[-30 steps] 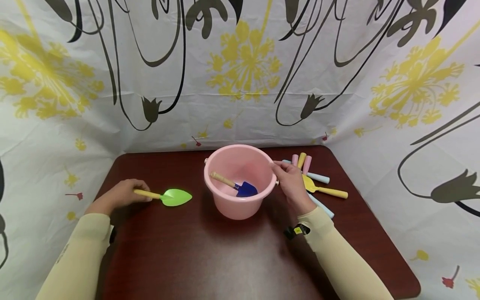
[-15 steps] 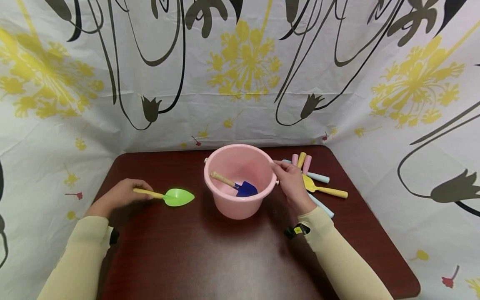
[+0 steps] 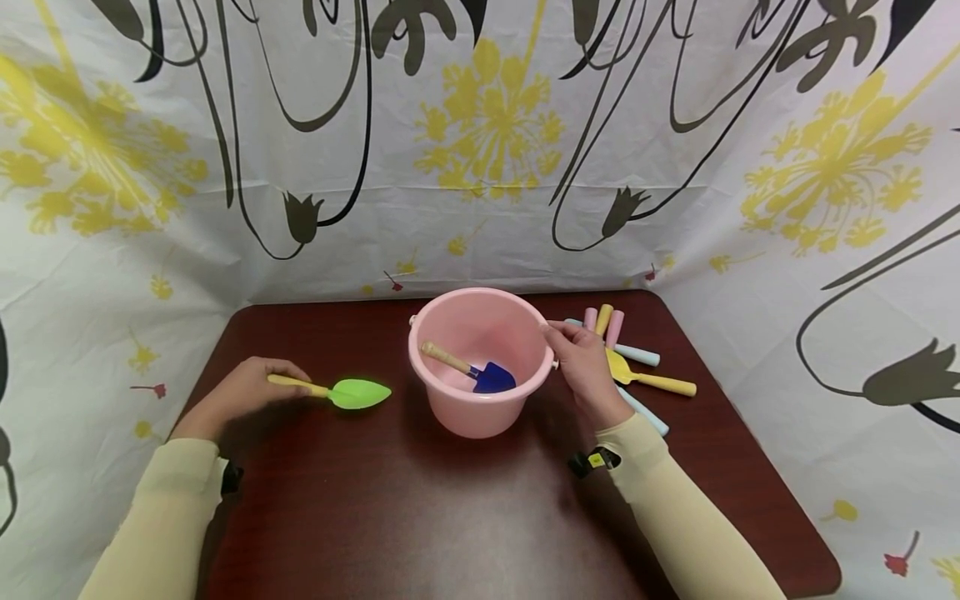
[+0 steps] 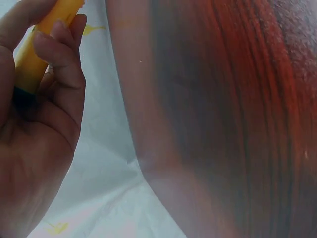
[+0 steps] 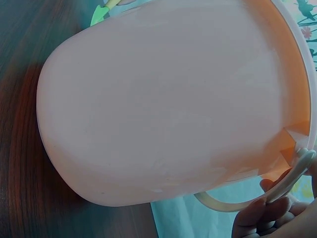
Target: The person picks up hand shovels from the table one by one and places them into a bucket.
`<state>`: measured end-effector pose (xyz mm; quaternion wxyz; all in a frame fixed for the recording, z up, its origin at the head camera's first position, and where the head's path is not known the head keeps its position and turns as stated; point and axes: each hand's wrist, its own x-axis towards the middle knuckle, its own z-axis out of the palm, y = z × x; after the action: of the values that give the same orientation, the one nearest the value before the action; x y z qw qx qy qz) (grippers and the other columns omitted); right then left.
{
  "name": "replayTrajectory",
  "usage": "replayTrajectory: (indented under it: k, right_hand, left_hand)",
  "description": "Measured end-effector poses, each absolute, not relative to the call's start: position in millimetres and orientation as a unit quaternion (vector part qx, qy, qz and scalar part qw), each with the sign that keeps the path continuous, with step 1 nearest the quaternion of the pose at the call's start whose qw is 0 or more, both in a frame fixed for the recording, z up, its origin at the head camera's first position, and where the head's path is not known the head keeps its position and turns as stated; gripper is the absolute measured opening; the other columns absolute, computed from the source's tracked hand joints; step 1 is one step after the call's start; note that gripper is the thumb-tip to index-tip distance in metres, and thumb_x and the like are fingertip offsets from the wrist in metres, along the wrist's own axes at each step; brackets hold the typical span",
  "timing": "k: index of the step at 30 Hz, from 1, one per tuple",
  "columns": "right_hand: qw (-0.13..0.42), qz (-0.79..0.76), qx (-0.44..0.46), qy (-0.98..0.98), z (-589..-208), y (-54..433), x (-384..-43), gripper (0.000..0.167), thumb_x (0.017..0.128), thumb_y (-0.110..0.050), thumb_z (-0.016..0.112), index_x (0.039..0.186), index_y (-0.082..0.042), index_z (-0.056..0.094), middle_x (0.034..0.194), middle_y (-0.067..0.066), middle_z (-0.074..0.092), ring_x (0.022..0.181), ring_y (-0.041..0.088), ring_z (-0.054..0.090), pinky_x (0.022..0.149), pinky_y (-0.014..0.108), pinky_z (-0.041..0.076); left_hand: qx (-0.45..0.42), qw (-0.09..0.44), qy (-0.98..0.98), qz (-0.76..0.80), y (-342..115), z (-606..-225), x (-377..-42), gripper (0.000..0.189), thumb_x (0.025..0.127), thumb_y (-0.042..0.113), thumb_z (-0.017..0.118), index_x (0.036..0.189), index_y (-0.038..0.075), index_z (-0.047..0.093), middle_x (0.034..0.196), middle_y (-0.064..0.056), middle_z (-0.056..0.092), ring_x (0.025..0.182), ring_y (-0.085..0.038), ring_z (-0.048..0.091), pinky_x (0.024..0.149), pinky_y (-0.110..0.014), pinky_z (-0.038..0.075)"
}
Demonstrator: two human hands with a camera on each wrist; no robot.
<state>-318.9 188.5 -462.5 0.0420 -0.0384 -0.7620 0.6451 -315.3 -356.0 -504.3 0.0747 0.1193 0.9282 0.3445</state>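
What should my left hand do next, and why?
Probably lift the green trowel over the pink bucket: your left hand holds the trowel, tip toward the bucket, your right hand holds the bucket's side, and a blue trowel lies inside.

The bucket (image 3: 468,417) stands toward the table's (image 3: 405,533) far edge, midway across. The spade (image 3: 492,379) lies inside it. The trowel (image 3: 352,394) is between bucket and left edge; handled tools (image 3: 619,368) lie right, near the far right corner.

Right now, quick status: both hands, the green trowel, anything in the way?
Left hand gripping green trowel by its yellow handle. Right hand holding pink bucket at its rim. Blue trowel inside bucket; nothing seen between bucket and green trowel.
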Motion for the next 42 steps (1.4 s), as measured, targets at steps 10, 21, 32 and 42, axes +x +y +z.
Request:
replayTrajectory:
  k: [10, 21, 32, 42]
  right_hand:
    - [0.038, 0.65, -0.041, -0.758, -462, 188, -318, 0.048, 0.108, -0.039, 0.072, 0.138, -0.002, 0.076, 0.122, 0.019, 0.077, 0.097, 0.018, 0.069, 0.079, 0.021, 0.058]
    - [0.035, 0.652, -0.043, -0.756, -461, 188, -317, 0.048, 0.108, -0.04, 0.072, 0.138, -0.003, 0.075, 0.123, 0.019, 0.076, 0.101, 0.02, 0.069, 0.08, 0.022, 0.059]
    - [0.036, 0.655, -0.035, -0.754, -463, 189, -318, 0.048, 0.108, -0.039, 0.072, 0.138, -0.002, 0.075, 0.124, 0.021, 0.076, 0.101, 0.02, 0.069, 0.08, 0.021, 0.059]
    - [0.042, 0.659, -0.04, -0.749, -463, 189, -318, 0.047, 0.108, -0.039, 0.072, 0.137, -0.002, 0.076, 0.118, 0.016, 0.078, 0.097, 0.018, 0.069, 0.079, 0.022, 0.059]
  left_hand:
    - [0.113, 0.068, 0.93, 0.342, -352, -480, -306, 0.027, 0.098, 0.044, 0.085, 0.109, 0.02, 0.086, 0.104, 0.0, 0.079, 0.087, -0.022, 0.056, 0.073, -0.033, 0.05]
    - [0.112, 0.037, 0.938, 0.327, -355, -462, -298, 0.027, 0.1, 0.045, 0.083, 0.11, 0.02, 0.086, 0.104, -0.002, 0.078, 0.089, -0.026, 0.057, 0.076, -0.036, 0.049]
    - [0.127, 0.01, 0.935, 0.33, -355, -440, -294, 0.022, 0.102, 0.035, 0.083, 0.112, 0.016, 0.086, 0.103, -0.003, 0.076, 0.085, -0.022, 0.058, 0.071, -0.031, 0.051]
    - [0.13, -0.022, 0.942, 0.309, -360, -420, -290, 0.021, 0.103, 0.034, 0.081, 0.115, 0.018, 0.086, 0.1, -0.003, 0.073, 0.086, -0.02, 0.057, 0.073, -0.032, 0.049]
